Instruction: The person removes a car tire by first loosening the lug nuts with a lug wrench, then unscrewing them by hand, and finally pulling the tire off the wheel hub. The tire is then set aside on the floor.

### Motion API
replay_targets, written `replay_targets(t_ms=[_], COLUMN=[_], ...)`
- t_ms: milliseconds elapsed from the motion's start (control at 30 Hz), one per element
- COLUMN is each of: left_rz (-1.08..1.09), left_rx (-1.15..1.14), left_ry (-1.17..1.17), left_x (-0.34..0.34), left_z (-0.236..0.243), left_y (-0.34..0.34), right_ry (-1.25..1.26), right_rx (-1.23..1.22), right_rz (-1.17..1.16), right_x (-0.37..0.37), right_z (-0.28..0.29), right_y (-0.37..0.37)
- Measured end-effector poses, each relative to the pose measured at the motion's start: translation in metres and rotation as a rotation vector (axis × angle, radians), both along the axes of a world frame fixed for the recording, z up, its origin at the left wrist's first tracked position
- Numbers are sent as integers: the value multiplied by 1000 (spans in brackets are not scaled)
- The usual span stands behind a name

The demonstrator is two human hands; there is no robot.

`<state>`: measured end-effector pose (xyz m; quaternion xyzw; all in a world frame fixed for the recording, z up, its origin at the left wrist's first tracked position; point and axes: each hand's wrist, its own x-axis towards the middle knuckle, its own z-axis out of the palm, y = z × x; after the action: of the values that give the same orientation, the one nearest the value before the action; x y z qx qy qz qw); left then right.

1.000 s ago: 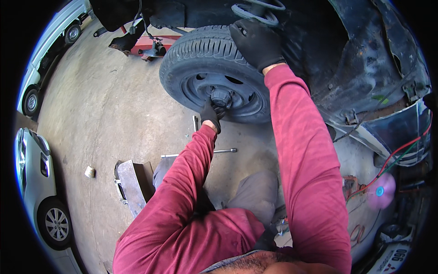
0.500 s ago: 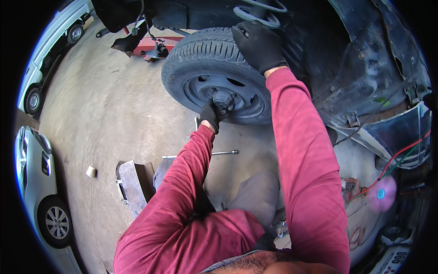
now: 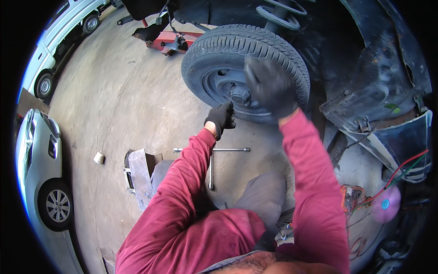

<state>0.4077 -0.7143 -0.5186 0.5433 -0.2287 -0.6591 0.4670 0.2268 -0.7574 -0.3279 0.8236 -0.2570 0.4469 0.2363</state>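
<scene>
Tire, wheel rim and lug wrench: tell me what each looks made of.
Tire: most likely rubber, dull dark grey, with moulded tread grooves. Wheel rim: probably painted steel, matte grey, judging by its pressed shape and cut-out holes. Lug wrench: metal, perhaps chrome-plated, since its slim bars look smooth and silvery.

Gloved hands (left (image 3: 222, 118), right (image 3: 271, 86)), two; wheel (image 3: 230, 76) before them, one; cross-shaped wrench (image 3: 230, 150), one; coil spring (image 3: 273, 19), one; whitish object (image 3: 99, 158) on floor (image 3: 114, 100), one; pale vehicles (image 3: 43, 157) along floor's left edge, two.

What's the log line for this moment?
left hand: near wheel hub | right hand: blurred, by tire | cross wrench: on floor
</scene>
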Motion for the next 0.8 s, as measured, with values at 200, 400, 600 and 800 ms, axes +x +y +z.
replay_targets(t_ms=[200,400,600,800], left_rz=[-404,-604,-468,-132], left_rx=[-4,177,9,-36], left_ry=[-121,-385,-186,-194], left_x=[22,-10,-17,-50], left_z=[43,14,-10,-29], left_y=[31,53,37,-15], right_ry=[-675,-1234,-1629,-1069], right_rx=[1192,1997,1942,1157], right_rz=[99,276,270,159], right_x=[-2,7,-5,-30], right_z=[-169,-245,-240,-100], right_y=[81,116,112,75])
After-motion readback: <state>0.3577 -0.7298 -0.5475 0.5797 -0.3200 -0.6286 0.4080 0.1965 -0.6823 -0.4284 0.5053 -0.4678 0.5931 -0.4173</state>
